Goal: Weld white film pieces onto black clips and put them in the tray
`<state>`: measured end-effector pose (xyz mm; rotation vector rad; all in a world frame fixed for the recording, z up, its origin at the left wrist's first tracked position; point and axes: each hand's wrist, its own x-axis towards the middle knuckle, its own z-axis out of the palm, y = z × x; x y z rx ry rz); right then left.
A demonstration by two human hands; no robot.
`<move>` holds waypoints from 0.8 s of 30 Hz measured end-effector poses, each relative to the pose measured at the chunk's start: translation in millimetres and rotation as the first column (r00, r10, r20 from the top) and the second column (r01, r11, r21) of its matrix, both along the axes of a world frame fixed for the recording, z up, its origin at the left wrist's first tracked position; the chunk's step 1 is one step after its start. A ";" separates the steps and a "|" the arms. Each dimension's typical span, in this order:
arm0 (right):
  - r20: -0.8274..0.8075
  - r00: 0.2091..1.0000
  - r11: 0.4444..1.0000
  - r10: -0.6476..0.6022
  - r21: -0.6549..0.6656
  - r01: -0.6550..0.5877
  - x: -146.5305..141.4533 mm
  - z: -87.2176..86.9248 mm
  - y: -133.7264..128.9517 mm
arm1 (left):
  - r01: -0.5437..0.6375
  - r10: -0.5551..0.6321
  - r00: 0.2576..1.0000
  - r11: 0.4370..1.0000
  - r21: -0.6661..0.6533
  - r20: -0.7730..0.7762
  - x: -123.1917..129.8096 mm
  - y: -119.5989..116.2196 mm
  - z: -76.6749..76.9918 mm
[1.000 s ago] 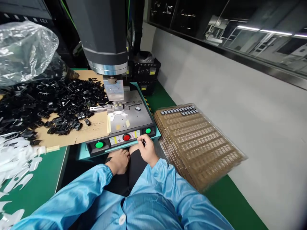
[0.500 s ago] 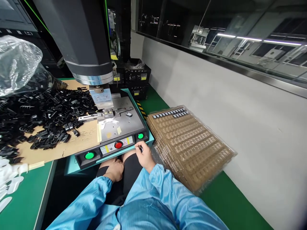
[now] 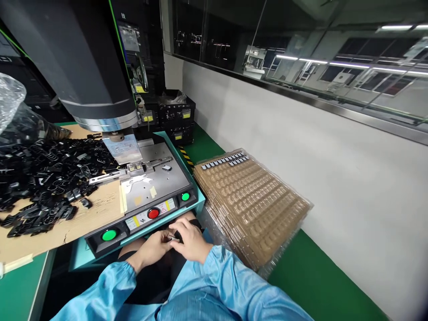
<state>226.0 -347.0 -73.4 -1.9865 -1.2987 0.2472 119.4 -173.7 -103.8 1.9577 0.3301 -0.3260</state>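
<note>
Above my lap, just in front of the machine base, my left hand (image 3: 154, 248) and my right hand (image 3: 191, 240) meet at the fingertips. Between them is a small light-and-dark part (image 3: 173, 238), mostly covered by the fingers. Both hands are closed around it. The machine's metal plate (image 3: 160, 180) bears a metal fixture (image 3: 135, 168), a small dark part with a light face (image 3: 166, 168) and white paper pieces. A red button (image 3: 153, 214) sits between two green buttons (image 3: 109, 235) on the front panel.
A dark machine head (image 3: 100, 89) hangs over the plate. Many black parts (image 3: 50, 165) are heaped on cardboard (image 3: 100, 200) at left. Stacked clear trays (image 3: 257, 200) stand at right, the top one with small parts in its far rows. Black crates (image 3: 177, 113) stand behind.
My right hand has moved left and down to meet my left hand, which has lifted off my lap. A small part now shows between them. The view has shifted to the right.
</note>
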 end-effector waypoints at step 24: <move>0.149 0.690 0.692 -0.709 -0.042 0.721 255.3 74.9 -33.8 | -0.805 0.720 0.582 0.575 0.144 0.378 -39.1 124.2 100.7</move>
